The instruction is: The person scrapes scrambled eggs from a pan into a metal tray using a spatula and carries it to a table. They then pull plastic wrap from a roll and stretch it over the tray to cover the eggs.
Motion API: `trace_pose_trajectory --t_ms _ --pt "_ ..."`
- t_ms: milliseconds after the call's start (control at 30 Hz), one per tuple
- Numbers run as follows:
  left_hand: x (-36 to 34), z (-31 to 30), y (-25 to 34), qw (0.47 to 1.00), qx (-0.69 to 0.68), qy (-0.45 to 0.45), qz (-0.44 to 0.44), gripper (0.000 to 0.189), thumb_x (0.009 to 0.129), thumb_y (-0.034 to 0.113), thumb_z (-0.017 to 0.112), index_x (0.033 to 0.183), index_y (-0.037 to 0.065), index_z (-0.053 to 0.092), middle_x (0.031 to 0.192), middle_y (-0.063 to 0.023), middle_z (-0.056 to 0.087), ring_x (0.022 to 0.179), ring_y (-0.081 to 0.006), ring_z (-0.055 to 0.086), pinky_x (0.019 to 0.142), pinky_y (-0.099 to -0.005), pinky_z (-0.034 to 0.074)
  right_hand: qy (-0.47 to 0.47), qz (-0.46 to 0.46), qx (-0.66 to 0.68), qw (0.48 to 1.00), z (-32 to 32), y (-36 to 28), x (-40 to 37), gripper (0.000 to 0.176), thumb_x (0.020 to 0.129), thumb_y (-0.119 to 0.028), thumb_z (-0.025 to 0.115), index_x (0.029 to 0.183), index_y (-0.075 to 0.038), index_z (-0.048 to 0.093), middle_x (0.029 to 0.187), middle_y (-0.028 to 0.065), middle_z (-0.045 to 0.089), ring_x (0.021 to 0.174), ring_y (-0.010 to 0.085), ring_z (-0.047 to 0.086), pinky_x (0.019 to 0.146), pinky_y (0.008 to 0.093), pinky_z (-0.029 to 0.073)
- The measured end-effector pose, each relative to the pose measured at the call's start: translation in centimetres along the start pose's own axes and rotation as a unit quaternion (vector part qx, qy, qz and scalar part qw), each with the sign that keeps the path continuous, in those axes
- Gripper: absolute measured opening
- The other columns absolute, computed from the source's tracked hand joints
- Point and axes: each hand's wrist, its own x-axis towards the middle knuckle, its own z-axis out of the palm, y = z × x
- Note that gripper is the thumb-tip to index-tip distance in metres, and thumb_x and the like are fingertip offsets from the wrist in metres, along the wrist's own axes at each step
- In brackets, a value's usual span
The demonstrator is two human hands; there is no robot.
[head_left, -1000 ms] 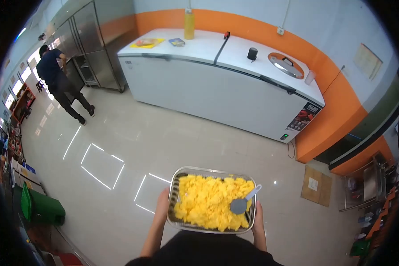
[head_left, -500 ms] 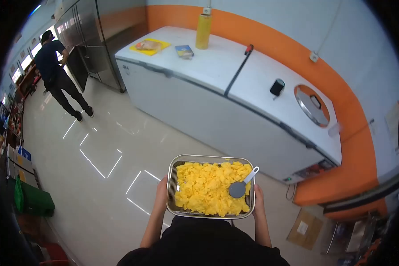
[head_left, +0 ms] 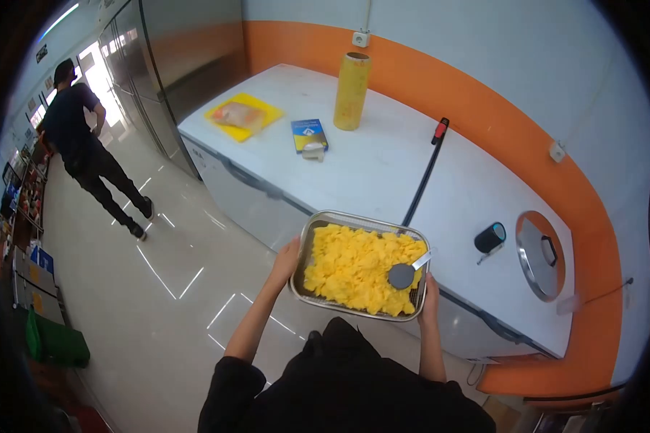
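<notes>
Between my two hands is a metal tray (head_left: 368, 312) with mesh sides, held roughly level in front of my body. Scrambled eggs (head_left: 354, 263) in yellow chunks fill most of it. A grey measuring scoop (head_left: 401, 276) with a light handle lies on the eggs at the right side. My left hand (head_left: 289, 260) grips the left end, its fingers partly hidden by the rim. On the right end, my right hand (head_left: 429, 296) is closed round the edge, its fingers mostly out of sight under the tray.
Just ahead stands a white chest freezer (head_left: 282, 94). On its lid are a yellow sheet with a wrapped packet (head_left: 238, 115), a blue-yellow box (head_left: 309, 136), a yellow film roll (head_left: 352, 92), a black cylinder (head_left: 490, 237) and a round pot lid (head_left: 540, 254). A co-worker (head_left: 87, 137) stands at left.
I have come closer to the freezer, and the tray now overlaps its front edge in view. The co-worker's legs and stance have shifted, and the steel cabinet's door no longer shows open.
</notes>
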Motion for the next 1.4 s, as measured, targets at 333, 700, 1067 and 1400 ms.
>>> trace_pose_trajectory --t_ms 333,700,1067,1400 --pt "-0.1 0.7 -0.4 0.981 0.194 0.001 -0.022 0.066 0.091 0.048 0.020 0.097 -0.006 0.058 0.098 -0.0307 0.055 0.098 -0.0441 0.050 0.085 -0.0436 0.038 -0.022 -0.032 -0.039 0.998 -1.5 0.9 0.5 0.029 0.090 -0.030 0.048 0.077 -0.004 0.048 0.072 0.0015 0.050 0.064 0.0079 0.048 0.059 0.0229 0.041" --pt "-0.4 1.0 0.0 0.973 0.212 0.076 0.049 0.062 0.091 0.046 0.022 0.090 -0.005 0.057 0.091 -0.0289 0.057 0.091 -0.0449 0.052 0.080 -0.0474 0.039 -0.033 -0.018 -0.229 0.973 -1.8 -0.6 1.4 0.043 0.090 -0.039 0.046 0.093 0.003 0.054 0.079 0.0075 0.055 0.076 0.0124 0.052 0.070 0.0242 0.042" --pt "-0.7 0.7 0.9 0.977 0.180 0.090 0.066 0.043 0.092 0.042 0.032 0.101 0.003 0.047 0.083 -0.0252 0.059 0.083 -0.0417 0.056 0.072 -0.0454 0.042 -0.030 -0.157 -0.315 0.936 -0.8 -2.6 7.0 0.018 0.084 -0.020 0.059 0.086 -0.003 0.059 0.072 -0.0015 0.057 0.066 0.0054 0.052 0.061 0.0196 0.041" --pt "1.2 -3.6 2.9 0.979 0.154 -0.130 -0.035 0.038 0.089 0.037 0.045 0.103 0.001 0.048 0.074 -0.0194 0.060 0.074 -0.0330 0.060 0.066 -0.0371 0.044 0.033 -0.161 -0.132 0.978 6.9 -7.1 1.3 0.009 0.083 -0.002 0.055 0.089 0.000 0.050 0.073 0.0069 0.057 0.057 0.0110 0.057 0.050 0.0220 0.048"
